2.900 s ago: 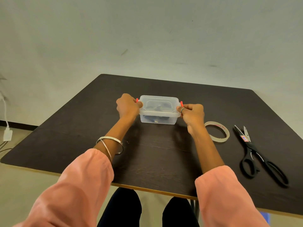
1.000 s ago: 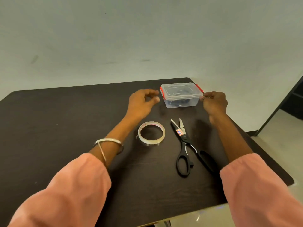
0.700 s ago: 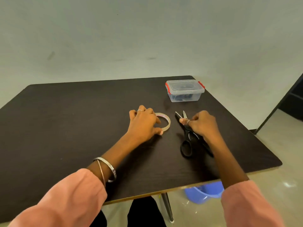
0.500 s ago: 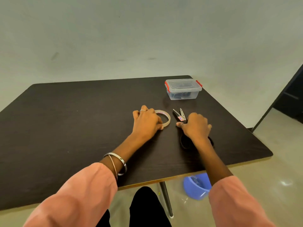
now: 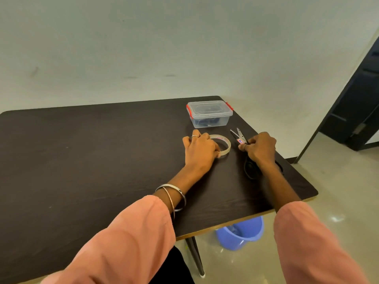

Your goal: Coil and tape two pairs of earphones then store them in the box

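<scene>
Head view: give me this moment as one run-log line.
box: lid on, dark items inside | left hand: on tape roll | right hand: on scissors | table: no loose earphones

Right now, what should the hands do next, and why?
Probably slide the tape roll and scissors aside. The clear box is lidded, dark things show inside, and the left hand and right hand already rest on those tools.

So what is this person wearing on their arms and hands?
Both arms wear loose salmon-pink sleeves ending partway along the forearm. The left wrist carries two thin silver bangles, and the left hand has a slim silver ring on one finger. The right hand shows no clear jewellery.
</scene>
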Motion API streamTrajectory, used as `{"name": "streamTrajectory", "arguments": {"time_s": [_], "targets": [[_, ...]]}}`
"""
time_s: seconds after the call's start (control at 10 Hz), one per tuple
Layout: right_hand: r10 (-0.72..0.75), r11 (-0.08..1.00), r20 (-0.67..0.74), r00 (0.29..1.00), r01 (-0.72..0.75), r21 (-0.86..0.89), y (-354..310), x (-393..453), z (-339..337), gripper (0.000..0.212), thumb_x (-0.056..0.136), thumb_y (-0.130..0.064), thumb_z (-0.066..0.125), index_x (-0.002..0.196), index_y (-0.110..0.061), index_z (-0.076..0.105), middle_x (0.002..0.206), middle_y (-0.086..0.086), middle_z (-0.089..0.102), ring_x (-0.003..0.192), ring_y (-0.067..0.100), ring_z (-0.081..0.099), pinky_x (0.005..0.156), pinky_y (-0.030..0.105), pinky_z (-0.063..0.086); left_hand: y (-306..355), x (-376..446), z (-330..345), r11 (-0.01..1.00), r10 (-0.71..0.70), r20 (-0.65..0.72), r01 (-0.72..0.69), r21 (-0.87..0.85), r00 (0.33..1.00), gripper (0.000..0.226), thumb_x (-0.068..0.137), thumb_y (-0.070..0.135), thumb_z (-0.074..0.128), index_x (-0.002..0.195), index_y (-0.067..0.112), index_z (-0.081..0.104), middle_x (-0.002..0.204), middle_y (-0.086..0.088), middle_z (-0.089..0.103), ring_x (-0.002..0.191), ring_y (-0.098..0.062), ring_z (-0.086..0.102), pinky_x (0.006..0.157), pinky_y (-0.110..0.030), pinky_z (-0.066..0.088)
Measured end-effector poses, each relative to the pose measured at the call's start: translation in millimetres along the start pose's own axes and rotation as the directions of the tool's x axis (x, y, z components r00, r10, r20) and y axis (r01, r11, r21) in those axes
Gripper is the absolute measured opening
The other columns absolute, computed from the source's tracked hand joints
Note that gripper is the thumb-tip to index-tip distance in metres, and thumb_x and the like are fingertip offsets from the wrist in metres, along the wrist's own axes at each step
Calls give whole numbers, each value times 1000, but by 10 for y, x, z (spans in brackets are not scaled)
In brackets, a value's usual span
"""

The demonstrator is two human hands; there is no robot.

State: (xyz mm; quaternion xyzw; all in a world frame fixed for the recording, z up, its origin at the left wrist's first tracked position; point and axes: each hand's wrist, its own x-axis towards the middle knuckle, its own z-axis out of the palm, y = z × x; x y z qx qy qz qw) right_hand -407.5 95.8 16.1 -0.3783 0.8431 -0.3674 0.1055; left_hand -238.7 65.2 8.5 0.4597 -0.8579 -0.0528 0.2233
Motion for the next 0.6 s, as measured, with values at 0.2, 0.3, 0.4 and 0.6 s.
{"name": "streamTrajectory", "arguments": {"time_s": [0.2,0.3,0.4,0.6], "targets": [[11,1000,71,997,-10,-10,89,109,-57,36,76,-22,80,99,4,72,98,21,69,82,29,61,76,40,51,155,83,145,999,-47,20,47,-1,999,19,88,32,66,104,28,75,108,2,61,115,-21,39,96,-43,27],[-18,999,89,996,22,-42,123,113,-40,37,77,-25,79,95,6,72,94,24,69,89,35,64,80,44,52,118,93,134,998,-57,29,58,-32,998,21,87,30,68,107,30,74,111,2,62,116,-21,40,95,-42,26],[-9,997,110,994,17,-74,129,109,-46,41,76,-32,79,93,5,72,91,23,69,86,35,63,79,46,52,35,99,87,993,-51,57,57,-108,997,33,86,32,69,118,30,68,114,1,62,115,-21,43,91,-37,25],[-69,994,3,998,69,-87,-220,74,-67,39,84,-40,70,99,-4,68,103,14,66,104,32,57,91,43,40,-215,157,-184,969,-51,-94,26,-245,994,21,90,31,65,109,28,73,106,3,68,106,-17,52,82,-32,24]]}}
